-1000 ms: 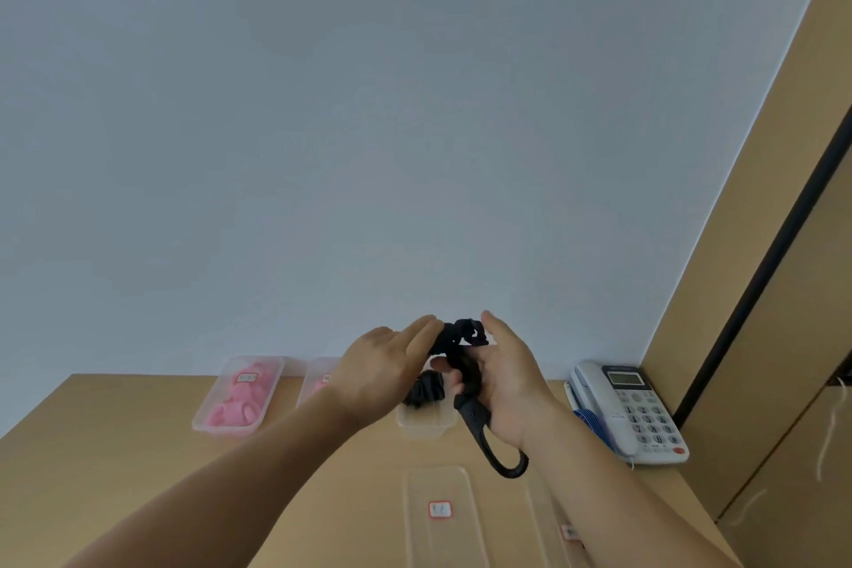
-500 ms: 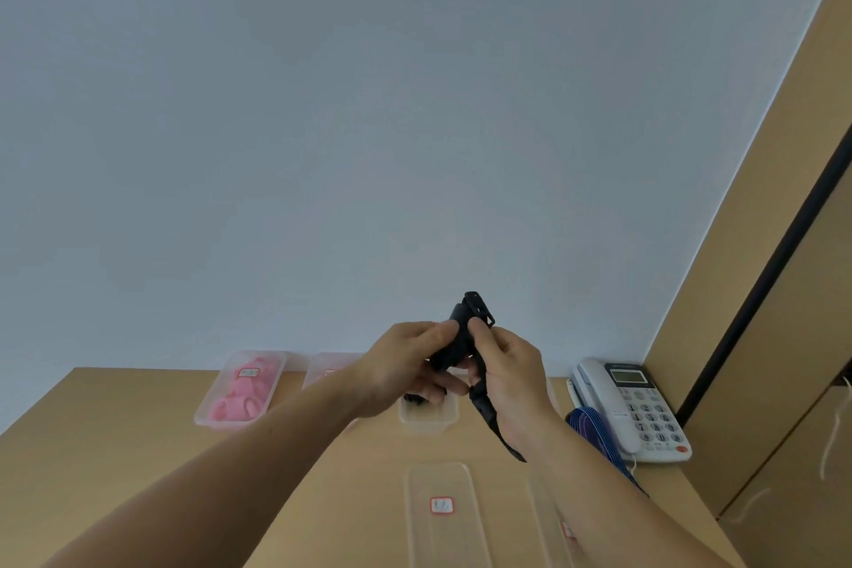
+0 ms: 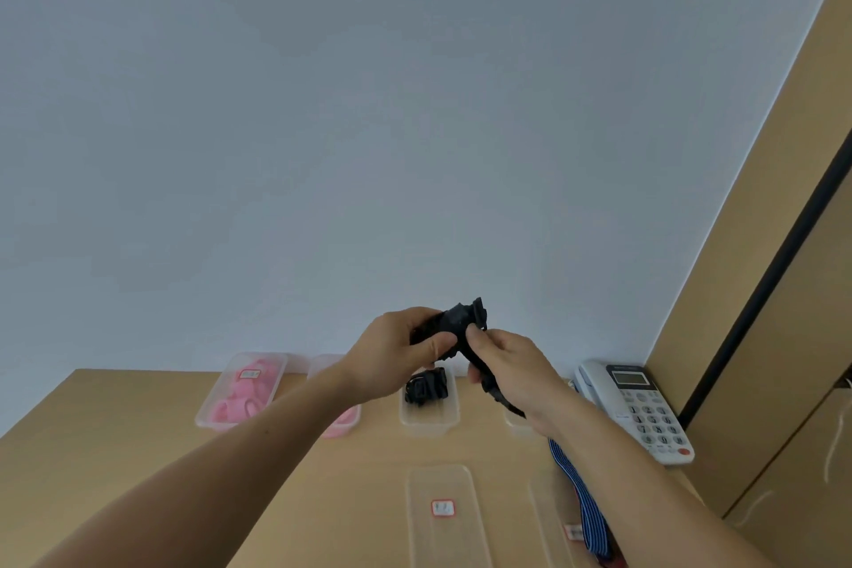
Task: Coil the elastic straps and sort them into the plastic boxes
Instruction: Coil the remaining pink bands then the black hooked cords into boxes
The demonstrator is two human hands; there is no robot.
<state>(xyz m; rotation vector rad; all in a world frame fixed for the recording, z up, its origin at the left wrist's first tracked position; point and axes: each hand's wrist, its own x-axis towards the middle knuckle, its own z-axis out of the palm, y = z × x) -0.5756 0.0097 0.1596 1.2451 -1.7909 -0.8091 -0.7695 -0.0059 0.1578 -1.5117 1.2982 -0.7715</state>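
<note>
I hold a black elastic strap point(image 3: 456, 327) up over the table, partly wound into a coil. My left hand point(image 3: 396, 355) grips the coiled part between thumb and fingers. My right hand point(image 3: 507, 369) pinches the loose end, which trails down under its palm. Below them a clear plastic box point(image 3: 428, 422) holds another coiled black strap point(image 3: 426, 387). Two boxes to the left, one point(image 3: 207, 417) and another point(image 3: 341, 427) partly behind my left arm, hold pink straps. A blue striped strap point(image 3: 581, 498) lies on the table under my right forearm.
Two clear lids with red labels lie near me, one point(image 3: 445, 521) in the middle and one point(image 3: 553, 521) under the blue strap. A white desk telephone point(image 3: 641, 410) stands at the right by a wooden cabinet point(image 3: 783, 244). A pale wall runs behind the wooden table point(image 3: 115, 452).
The hanging black loop has been drawn up and shortened, and the coil has grown. Both hands stayed above the box with small shifts. The blue strap has come into view.
</note>
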